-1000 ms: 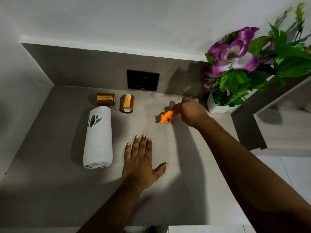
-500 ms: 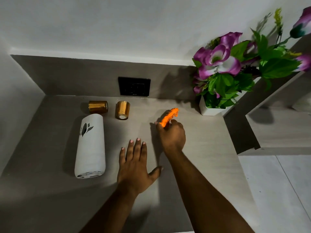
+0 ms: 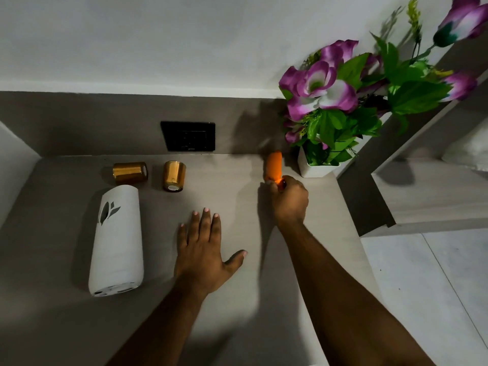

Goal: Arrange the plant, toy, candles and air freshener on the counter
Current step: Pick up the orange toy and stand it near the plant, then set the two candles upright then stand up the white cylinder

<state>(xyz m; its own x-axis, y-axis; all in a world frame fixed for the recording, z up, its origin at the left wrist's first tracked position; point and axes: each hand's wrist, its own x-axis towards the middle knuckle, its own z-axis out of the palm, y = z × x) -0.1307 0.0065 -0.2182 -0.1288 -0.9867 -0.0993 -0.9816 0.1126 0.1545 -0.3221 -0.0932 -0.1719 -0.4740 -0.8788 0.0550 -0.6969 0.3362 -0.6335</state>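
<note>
Right hand (image 3: 289, 200) fingers curled tight round blurred orange toy (image 3: 273, 165), centre-right, just left of white plant pot (image 3: 314, 169). Left hand (image 3: 204, 249) flat, fingers spread, holding nothing, on counter (image 3: 290, 299). Two gold candles (image 3: 173, 175) on sides, upper left. White air freshener (image 3: 116, 240) lying left, leaf cutout, no legible writing.

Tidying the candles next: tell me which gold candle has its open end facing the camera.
The right gold candle, nearer the black wall plate, shows its pale open end. The left gold candle, beside the air freshener's top, lies sideways.
</note>
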